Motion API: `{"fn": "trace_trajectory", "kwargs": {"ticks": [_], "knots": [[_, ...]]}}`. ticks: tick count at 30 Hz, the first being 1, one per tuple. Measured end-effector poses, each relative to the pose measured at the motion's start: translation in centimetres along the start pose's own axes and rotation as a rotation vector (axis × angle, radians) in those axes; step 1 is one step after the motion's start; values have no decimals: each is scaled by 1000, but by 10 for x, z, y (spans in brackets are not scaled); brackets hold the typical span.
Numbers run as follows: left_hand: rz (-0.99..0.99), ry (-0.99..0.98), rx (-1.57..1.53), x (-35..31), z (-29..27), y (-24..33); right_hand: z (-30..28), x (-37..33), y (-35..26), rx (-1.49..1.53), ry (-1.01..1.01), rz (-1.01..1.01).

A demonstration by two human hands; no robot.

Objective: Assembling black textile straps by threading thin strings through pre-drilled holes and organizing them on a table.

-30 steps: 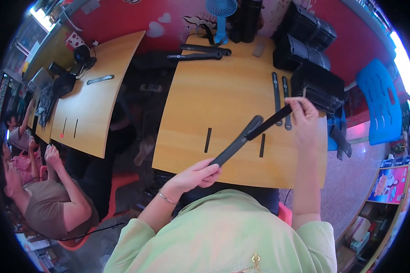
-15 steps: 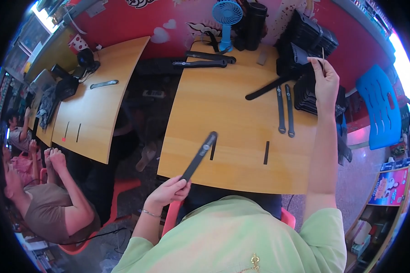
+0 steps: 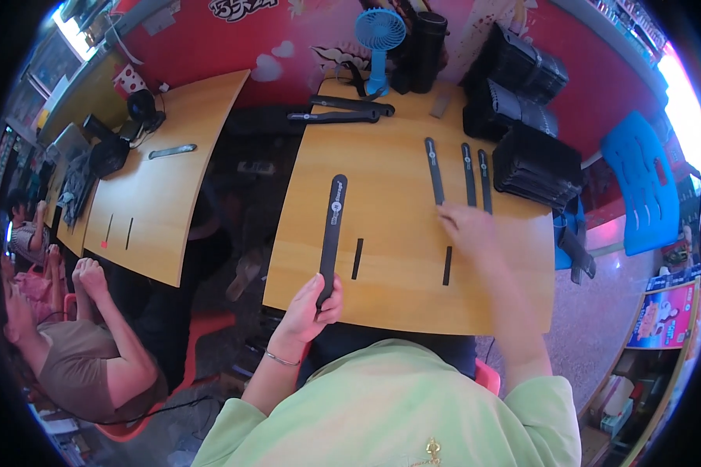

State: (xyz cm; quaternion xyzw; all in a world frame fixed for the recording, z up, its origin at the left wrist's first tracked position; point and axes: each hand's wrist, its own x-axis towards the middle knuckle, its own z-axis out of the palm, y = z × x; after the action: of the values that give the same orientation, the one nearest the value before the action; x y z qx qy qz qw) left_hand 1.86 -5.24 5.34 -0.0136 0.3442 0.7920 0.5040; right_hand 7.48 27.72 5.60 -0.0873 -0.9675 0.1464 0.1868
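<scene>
My left hand (image 3: 310,307) grips the lower end of a flat black strap (image 3: 333,214) with white markings, held upright above the near left part of the table. My right hand (image 3: 467,227), slightly blurred, pinches the near end of another black strap (image 3: 435,167) that lies on the tabletop. Just right of that one, a second strap (image 3: 468,167) and a third strap (image 3: 484,175) lie side by side. Two more black straps, a farther one (image 3: 354,103) and a nearer one (image 3: 333,117), rest at the far left of the table.
Stacks of black bundled straps (image 3: 536,167) crowd the table's right side. A blue fan (image 3: 378,39) and a black cylinder (image 3: 428,50) stand at the back. Two dark stripes mark the tabletop (image 3: 397,292). A blue chair (image 3: 639,183) is at right; a co-worker (image 3: 93,358) sits left.
My right hand has come down and nearer from the stacks at right, and the strap it carried now lies on the table. My left hand has turned its strap more upright.
</scene>
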Motion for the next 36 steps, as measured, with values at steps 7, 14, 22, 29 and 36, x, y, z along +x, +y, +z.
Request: {"fn": "trace_trajectory", "kwargs": {"ticks": [7,14,22,29,36], "knots": [[30,-39,-116,27,0,-6,-3,-18,0,-6,-120,156],[71,-170,-287,36,9,-12,-9,-25,2,7,-115,206],[120,-303,-466,36,3,-9,-1,-37,10,-49,32,134],[181,-367,-601,33,-14,-2,-12,-36,-4,116,99,147],[255,-423,-664,27,-32,-8,-24,-78,-10,391,315,225]]}}
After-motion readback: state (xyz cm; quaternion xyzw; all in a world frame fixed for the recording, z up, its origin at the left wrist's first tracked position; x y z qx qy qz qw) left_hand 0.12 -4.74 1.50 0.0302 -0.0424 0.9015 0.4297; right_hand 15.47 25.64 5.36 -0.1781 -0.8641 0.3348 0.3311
